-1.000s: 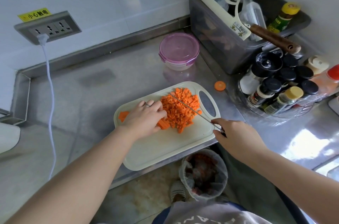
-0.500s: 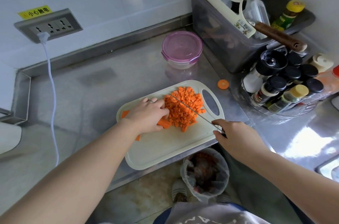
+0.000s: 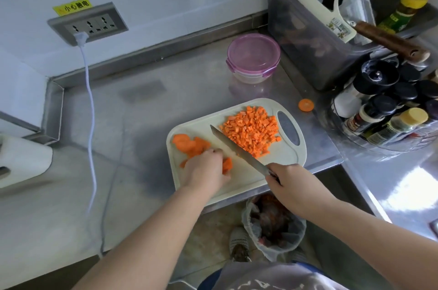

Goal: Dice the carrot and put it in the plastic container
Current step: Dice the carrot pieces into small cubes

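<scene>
On the cutting board [image 3: 286, 156]: diced carrot [image 3: 251, 130] heaped right of knife [image 3: 237, 148].
Left hand [image 3: 205, 171]: curled over carrot slices [image 3: 187, 145], left of knife.
Right hand [image 3: 294, 183]: gripping knife handle.

Bright daylight, glare on steel counter [image 3: 407, 185], wide-angle edge distortion.

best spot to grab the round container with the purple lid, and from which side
Grip the plastic container round its clear side wall, just under the purple lid, coming from the near left. It is round and stands upright, the counter is open on that side, and the grey bin sits close on its right. Probably skip the clip tabs, which stick out.
</scene>
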Demonstrator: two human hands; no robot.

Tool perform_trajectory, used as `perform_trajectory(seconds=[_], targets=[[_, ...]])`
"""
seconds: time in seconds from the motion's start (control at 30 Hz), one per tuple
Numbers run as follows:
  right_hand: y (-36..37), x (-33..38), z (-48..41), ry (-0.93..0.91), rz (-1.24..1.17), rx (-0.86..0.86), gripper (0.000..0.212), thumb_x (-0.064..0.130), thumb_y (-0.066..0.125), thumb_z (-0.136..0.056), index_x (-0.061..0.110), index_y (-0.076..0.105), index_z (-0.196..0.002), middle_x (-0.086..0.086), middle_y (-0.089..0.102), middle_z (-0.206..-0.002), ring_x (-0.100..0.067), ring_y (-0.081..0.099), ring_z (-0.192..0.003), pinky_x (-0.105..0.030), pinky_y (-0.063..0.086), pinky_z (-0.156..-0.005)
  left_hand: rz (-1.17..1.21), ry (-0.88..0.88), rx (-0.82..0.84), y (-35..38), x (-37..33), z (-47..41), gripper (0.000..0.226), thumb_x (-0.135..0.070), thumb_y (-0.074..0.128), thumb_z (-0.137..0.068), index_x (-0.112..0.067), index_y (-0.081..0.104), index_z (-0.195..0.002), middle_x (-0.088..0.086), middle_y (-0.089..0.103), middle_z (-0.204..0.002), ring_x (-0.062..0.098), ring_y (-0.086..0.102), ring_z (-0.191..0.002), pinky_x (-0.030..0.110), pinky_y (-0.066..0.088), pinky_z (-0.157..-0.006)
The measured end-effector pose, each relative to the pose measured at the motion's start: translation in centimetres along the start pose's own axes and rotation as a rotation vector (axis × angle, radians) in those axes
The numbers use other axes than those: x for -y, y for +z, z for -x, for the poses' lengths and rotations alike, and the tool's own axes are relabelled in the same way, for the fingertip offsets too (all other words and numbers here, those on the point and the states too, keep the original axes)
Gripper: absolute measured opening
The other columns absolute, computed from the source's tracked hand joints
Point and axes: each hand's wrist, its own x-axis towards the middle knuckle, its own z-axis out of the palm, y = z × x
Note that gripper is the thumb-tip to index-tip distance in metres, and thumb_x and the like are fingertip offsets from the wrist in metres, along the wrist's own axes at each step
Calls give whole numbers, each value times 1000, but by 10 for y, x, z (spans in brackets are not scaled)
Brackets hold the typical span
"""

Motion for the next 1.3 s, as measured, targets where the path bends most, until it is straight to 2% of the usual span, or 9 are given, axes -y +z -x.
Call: perform_trajectory(seconds=[0.07,0.17,0.3,0.5,0.63,0.8,0.93,1.1,1.3], targets=[[8,4,-1,3,-8,17,26,25,39,-99,21,45,-74,0,53,-69,-20,52,-62,-37,46,-59,32,-51,-24,4,0,6,30,-43,55,-88,-18,53,-104,1,57,-112,27,61,-93,34,46,-66],[16,8,-2,6,-33,25,29,24,38,-99,21,41,-70,-2,55,-71,-23,54,-66,-39,48,-62,87,-68,-47,5,5,12,40,-44,59,-88,-19,50,-117,1,55,-120,24,60,-99,35,46,-73],[21,13,-4,3,-70,18,23,24,38,-99,15,52,-83,-3,59,-77,-22,57,-68,-41,52,-66,205,-73,-43,9,9,16,31,-33,63,-88,-17,55,-113,0,53,-123,22,59,-102,31,44,-74],[27,17,-3,8,-91,19,18,26,40,-99,16,51,-88,-4,61,-84,-24,59,-73,-42,54,-70,184,-63,-90,9,3,14,19,-28,59,-92,-14,56,-103,4,56,-113,23,59,-95,31,42,-68],[28,19,-6,15,-125,7,21,25,41,-99,18,48,-81,-4,59,-77,-22,58,-68,-41,54,-67,230,-111,-126,10,1,11,23,-31,58,-93,-14,60,-108,4,57,-114,23,59,-95,31,43,-69],[23,22,-16,42,-163,-15,33,25,40,-101,22,36,-68,-2,51,-70,-16,47,-59,-31,39,-55,292,-158,-164,10,-5,1,26,-31,60,-92,-12,62,-111,4,55,-112,23,59,-93,29,38,-65],[23,21,-19,41,-141,-12,25,26,39,-101,19,44,-77,-4,55,-75,-22,54,-67,-33,44,-60,332,-171,-185,13,-5,1,28,-31,61,-91,-13,62,-113,3,55,-113,22,59,-93,29,40,-65],[24,21,-16,31,-121,-18,33,27,40,-100,25,34,-68,-4,53,-71,-24,53,-65,-34,42,-59,339,-188,-192,13,-3,7,28,-29,60,-89,-19,62,-115,-1,54,-114,19,59,-91,27,36,-60],[25,18,-11,26,-97,-9,24,28,39,-101,17,47,-81,-5,57,-72,-25,57,-65,-41,51,-63,331,-184,-193,12,-4,7,25,-29,60,-89,-18,63,-111,-2,54,-112,18,58,-90,26,33,-57]])
